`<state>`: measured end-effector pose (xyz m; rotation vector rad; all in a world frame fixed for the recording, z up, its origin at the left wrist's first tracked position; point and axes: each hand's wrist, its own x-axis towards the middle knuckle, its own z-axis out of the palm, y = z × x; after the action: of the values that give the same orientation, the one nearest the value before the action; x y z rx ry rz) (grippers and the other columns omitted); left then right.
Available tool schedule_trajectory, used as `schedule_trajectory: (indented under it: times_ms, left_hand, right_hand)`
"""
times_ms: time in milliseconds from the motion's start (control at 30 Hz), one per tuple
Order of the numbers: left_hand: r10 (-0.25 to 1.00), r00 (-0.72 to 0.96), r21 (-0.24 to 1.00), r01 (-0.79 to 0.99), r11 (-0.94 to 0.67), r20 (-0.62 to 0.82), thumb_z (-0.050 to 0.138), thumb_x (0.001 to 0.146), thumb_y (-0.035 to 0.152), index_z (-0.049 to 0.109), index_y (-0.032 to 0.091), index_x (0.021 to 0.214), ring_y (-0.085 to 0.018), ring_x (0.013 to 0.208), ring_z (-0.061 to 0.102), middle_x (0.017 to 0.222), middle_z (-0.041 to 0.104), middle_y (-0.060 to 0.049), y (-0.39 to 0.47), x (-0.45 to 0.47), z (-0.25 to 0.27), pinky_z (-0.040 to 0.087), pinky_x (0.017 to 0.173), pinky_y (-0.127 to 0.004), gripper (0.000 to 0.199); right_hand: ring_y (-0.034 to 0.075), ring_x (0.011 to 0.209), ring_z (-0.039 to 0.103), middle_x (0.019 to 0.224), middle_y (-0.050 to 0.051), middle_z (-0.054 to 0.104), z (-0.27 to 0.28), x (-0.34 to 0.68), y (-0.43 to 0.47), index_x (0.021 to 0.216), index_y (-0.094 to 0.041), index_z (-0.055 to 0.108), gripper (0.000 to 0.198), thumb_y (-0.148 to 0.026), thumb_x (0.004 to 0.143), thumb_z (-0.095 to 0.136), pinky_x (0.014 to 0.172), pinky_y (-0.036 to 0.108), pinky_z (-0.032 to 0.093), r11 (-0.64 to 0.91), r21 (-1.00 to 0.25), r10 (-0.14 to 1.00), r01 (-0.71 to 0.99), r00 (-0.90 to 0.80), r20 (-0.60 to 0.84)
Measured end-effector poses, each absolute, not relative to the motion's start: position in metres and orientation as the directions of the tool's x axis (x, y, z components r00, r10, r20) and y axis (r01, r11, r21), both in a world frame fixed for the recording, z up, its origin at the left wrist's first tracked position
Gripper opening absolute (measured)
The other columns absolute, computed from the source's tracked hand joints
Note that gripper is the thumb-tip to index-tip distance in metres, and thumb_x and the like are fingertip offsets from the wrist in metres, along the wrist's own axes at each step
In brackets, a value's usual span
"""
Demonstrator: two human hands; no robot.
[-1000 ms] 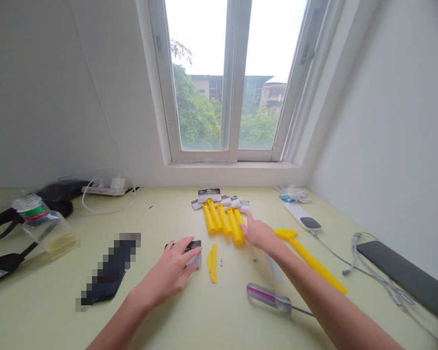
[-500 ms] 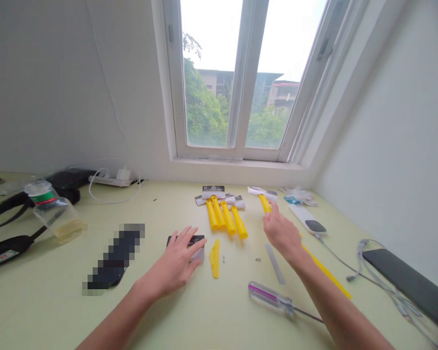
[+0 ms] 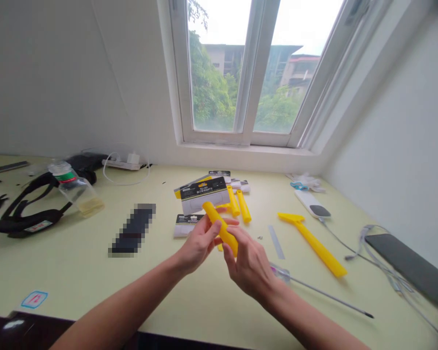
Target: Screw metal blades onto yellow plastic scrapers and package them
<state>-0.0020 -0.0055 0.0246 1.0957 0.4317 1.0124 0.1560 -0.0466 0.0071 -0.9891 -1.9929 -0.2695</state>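
Observation:
Both hands meet above the middle of the table on a yellow plastic handle (image 3: 213, 212). My left hand (image 3: 199, 245) wraps its upper part, thumb on top. At the lower end, the fingers of my right hand (image 3: 250, 262) close on the same handle. Just beyond it, a black-and-white packaging card (image 3: 204, 194) stands tilted; whether it is joined to the handle I cannot tell. Behind the card shows a grey strip with a yellow edge (image 3: 191, 186). More yellow handles (image 3: 244, 206) lie behind my hands. Another card (image 3: 186, 226) lies beside my left hand.
A T-shaped yellow tool (image 3: 321, 246), a metal strip (image 3: 276, 241) and a screwdriver (image 3: 328, 293) lie to the right. Small metal pieces (image 3: 260, 237) sit near the strip. Farther right are a power bank (image 3: 312, 203) and cables. A bottle (image 3: 78, 192) and black straps (image 3: 25, 218) are left.
My right hand has brought the yellow handle from the back right to the middle. My left hand has left the card on the table and closed on the handle. The view has shifted.

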Motion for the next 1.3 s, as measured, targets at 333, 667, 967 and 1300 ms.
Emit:
schedule_trajectory:
  times_ms: [333,667,967,1300]
  left_hand:
    - [0.750,0.630,0.889,-0.440,0.131,0.201,0.053,0.094,0.040,0.054,0.019,0.103,-0.012,0.066,0.053,0.082,0.052,-0.002,-0.016,-0.015,0.025,0.047,0.060,-0.028,0.023]
    - [0.824,0.551,0.982,-0.187,-0.032,0.132,0.043,0.096,0.054,0.048,0.018,0.116,-0.008,0.051,0.051,0.087,0.061,-0.005,-0.028,-0.005,0.029,0.041,0.046,-0.022,0.041]
    - [0.939,0.229,0.967,-0.054,-0.250,0.256,0.047,0.097,0.045,0.056,0.018,0.103,-0.017,0.085,0.064,0.098,0.064,-0.006,-0.016,-0.008,0.025,0.055,0.073,-0.032,0.029]
    - [0.646,0.492,0.616,0.250,-0.747,0.583,0.043,0.097,0.021,0.055,0.018,0.082,-0.017,0.078,0.050,0.078,0.056,-0.006,-0.016,-0.013,0.022,0.044,0.074,-0.032,0.020]
  right_hand:
    - [0.011,0.067,0.049,0.084,0.001,0.054,0.040,0.192,-0.025,0.116,-0.023,0.052,0.026,-0.039,0.096,0.046,0.058,0.024,0.042,0.458,-0.889,0.884,0.033,0.092,0.459]
    - [0.010,0.056,0.048,0.066,-0.001,0.056,0.047,0.195,-0.027,0.088,-0.017,0.061,0.025,-0.041,0.085,0.065,0.051,0.023,0.040,0.377,-0.925,0.910,0.053,0.165,0.381]
    - [0.009,0.062,0.054,0.073,0.001,0.060,0.045,0.205,-0.018,0.087,-0.015,0.060,0.029,-0.042,0.082,0.068,0.056,0.022,0.046,0.356,-0.924,0.911,0.143,0.166,0.377]
    - [0.011,0.061,0.060,0.070,-0.001,0.062,0.060,0.230,-0.019,0.092,-0.017,0.058,0.025,-0.037,0.082,0.070,0.062,0.025,0.052,0.505,-0.862,0.822,-0.038,0.326,0.467]
